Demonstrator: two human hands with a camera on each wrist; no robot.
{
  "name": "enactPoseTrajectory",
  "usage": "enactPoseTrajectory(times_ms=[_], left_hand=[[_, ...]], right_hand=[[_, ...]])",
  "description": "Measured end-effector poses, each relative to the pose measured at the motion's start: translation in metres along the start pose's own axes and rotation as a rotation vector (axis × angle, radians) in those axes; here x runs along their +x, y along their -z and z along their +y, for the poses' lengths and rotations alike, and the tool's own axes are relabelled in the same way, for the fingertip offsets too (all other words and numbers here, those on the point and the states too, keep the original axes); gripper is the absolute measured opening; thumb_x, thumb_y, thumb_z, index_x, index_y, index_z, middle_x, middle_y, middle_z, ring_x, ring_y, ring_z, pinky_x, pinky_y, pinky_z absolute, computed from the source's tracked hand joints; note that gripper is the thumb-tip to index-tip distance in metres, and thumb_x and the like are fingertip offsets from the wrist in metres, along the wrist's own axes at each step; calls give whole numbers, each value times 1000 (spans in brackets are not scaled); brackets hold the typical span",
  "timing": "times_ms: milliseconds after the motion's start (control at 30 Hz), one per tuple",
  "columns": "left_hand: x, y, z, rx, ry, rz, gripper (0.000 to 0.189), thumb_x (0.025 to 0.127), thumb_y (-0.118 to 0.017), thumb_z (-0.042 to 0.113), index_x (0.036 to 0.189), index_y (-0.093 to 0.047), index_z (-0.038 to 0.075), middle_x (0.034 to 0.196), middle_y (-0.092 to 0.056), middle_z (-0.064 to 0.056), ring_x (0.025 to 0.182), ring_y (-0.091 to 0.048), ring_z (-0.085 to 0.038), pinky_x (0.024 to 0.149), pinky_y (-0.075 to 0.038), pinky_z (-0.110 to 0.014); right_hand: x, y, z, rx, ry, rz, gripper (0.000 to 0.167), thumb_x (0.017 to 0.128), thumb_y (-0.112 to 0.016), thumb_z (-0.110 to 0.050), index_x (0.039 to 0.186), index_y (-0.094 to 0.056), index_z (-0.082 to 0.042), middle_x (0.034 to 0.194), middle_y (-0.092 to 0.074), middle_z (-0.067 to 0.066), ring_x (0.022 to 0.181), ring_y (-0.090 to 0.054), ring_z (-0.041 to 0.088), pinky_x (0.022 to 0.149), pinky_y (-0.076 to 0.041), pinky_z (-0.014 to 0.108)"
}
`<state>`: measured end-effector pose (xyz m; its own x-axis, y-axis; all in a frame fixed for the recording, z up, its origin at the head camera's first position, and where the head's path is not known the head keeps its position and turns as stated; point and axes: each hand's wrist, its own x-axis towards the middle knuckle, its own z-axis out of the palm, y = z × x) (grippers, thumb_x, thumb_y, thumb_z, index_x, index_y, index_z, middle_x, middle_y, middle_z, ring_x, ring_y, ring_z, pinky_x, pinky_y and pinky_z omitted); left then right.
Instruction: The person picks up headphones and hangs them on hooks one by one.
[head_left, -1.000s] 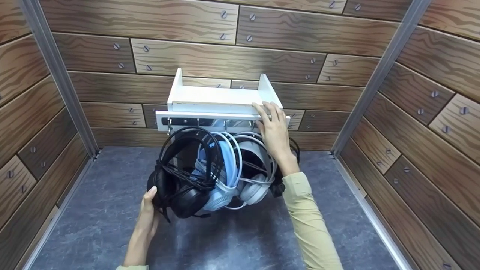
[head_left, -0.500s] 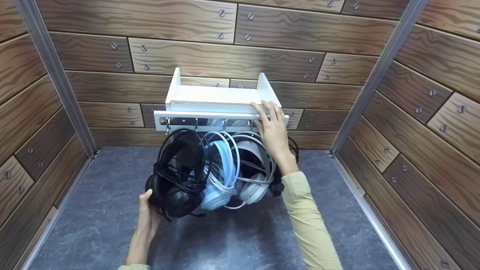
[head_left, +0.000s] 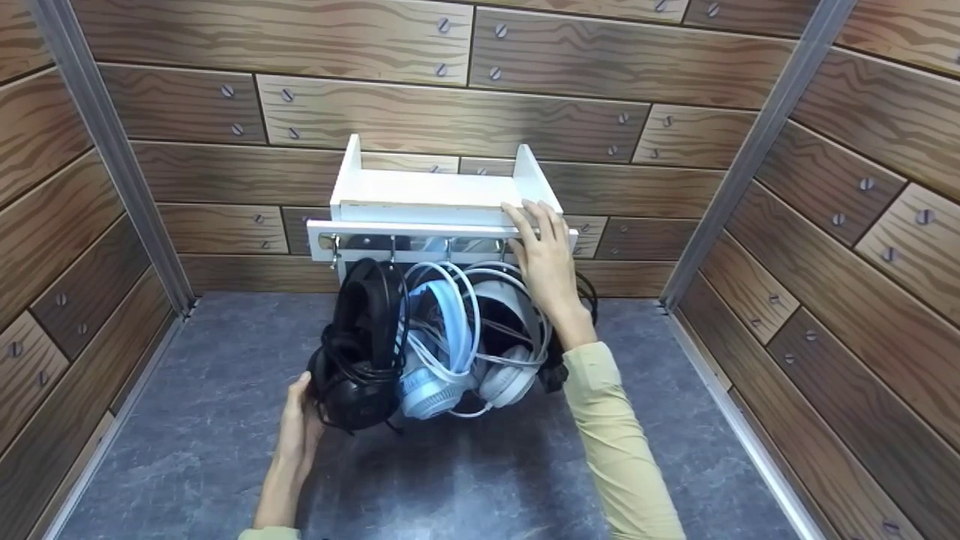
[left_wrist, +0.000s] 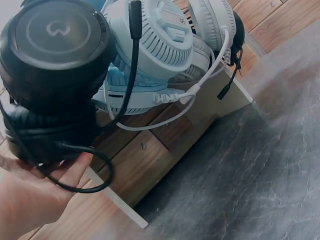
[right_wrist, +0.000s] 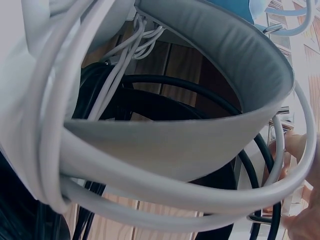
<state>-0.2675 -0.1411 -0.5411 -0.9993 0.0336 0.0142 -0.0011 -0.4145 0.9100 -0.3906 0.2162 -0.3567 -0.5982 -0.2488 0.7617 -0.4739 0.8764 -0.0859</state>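
Black headphones hang by a cable loop at the left of the white hook rack. My left hand touches their left ear cup, thumb at its edge; in the left wrist view, fingers lie beneath the ear cup. My right hand grips the rack's right front edge, fingers over the top. Light blue headphones and white headphones hang beside the black pair. Farther right, another black pair is mostly hidden by my right arm.
A white shelf with raised sides stands behind the hook rail. Metal hooks line the rail. Wood-print walls surround a dark grey floor. In the right wrist view, a white cable loops around the white headband.
The nearest black headphones have turned and swung right, now hanging narrower beside the blue pair. My left hand has shifted slightly with them. My right hand stays on the rack.
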Motion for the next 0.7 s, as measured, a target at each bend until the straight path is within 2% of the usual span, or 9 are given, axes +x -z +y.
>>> enactPoseTrajectory(times_ms=[67,133,233,333,433,567,700], left_hand=[[0,-1,0,0,-7,38,47,109,-31,48,133,-57,18,121,-66,10,113,-62,-6,96,-48,-25],[0,-3,1,21,-7,79,50,109,-32,46,140,-52,12,128,-63,5,114,-61,-6,97,-48,-25],[-2,-6,2,75,-3,124,62,108,-35,46,154,-33,4,146,-50,-10,129,-53,-15,108,-42,-31],[-6,-9,4,137,-24,109,69,108,-37,44,160,-17,3,159,-32,-21,144,-39,-27,119,-29,-44],[-8,-12,5,191,-47,72,71,107,-42,40,163,-10,10,166,-18,-19,151,-23,-33,123,-19,-51],[-10,-16,5,266,-61,66,80,104,-50,37,164,-2,17,170,-4,-13,155,-9,-30,125,-12,-51],[-11,-19,4,298,-75,101,81,102,-54,35,164,-5,17,170,-6,-14,155,-9,-30,125,-12,-52]], right_hand=[[0,0,-1,4,-2,3,48,101,-59,-21,149,-51,-24,149,-48,12,143,-36,32,121,-25,48],[0,-1,-1,6,-3,5,48,101,-60,-20,149,-51,-24,148,-48,12,143,-36,32,121,-26,48],[0,-1,-1,8,3,10,48,101,-60,-20,148,-52,-23,148,-49,12,142,-37,33,121,-26,48],[0,-2,-1,4,10,8,48,101,-60,-20,149,-51,-23,148,-48,12,142,-37,34,121,-27,49],[0,-2,0,1,12,8,49,101,-60,-20,149,-51,-23,148,-48,13,142,-36,34,121,-26,49],[0,-1,0,-5,16,16,50,100,-61,-19,149,-51,-22,147,-49,13,142,-37,34,121,-26,48],[1,-1,0,-11,21,16,49,100,-60,-20,149,-51,-21,147,-48,13,141,-37,34,121,-25,47]])
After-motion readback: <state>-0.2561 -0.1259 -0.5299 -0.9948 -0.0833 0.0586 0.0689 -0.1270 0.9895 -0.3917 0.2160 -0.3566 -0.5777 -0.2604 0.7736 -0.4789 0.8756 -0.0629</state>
